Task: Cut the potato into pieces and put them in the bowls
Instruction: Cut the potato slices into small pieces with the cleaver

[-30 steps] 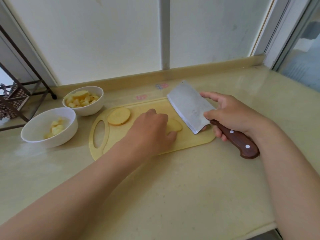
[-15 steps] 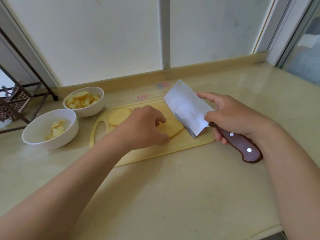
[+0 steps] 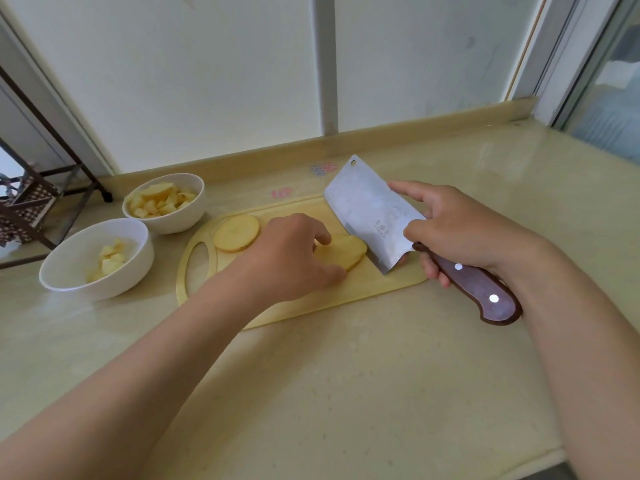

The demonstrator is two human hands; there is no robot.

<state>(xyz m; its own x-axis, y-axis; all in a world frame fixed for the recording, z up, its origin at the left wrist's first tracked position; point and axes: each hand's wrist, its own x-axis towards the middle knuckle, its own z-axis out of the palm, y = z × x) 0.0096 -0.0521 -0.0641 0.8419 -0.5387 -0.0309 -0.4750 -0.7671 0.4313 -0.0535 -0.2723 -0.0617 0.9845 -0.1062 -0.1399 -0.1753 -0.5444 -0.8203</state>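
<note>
We start at the right grip (image 3: 460,226): it is wrapped around the brown handle (image 3: 485,292) of the cleaver (image 3: 370,213), thumb pressed on the near face of the blade and forefinger stretched out along the far side. The blade leans over to the left, its lower corner down at the cutting board (image 3: 311,306). Just left of that edge we have the left grip (image 3: 291,254), fingers curled down over a potato slice (image 3: 349,252), thumb tucked against the slice's near rim, pinning it flat on the board. The blade's edge sits right against the slice's right end; whether it has bitten in, we cannot tell.

Moving out, a second, round potato slice (image 3: 236,233) lies flat on the board's left part, beside the handle cut-out, apart from the held one. Past the board's left end stand two white bowls on the desk (image 3: 346,393): the far bowl (image 3: 176,223) heaped with potato chunks (image 3: 159,200), the near bowl (image 3: 121,287) holding only a small pile of pieces (image 3: 109,261). The bowls sit just beside each other. At the far left edge we catch a dark metal rack (image 3: 27,209).
</note>
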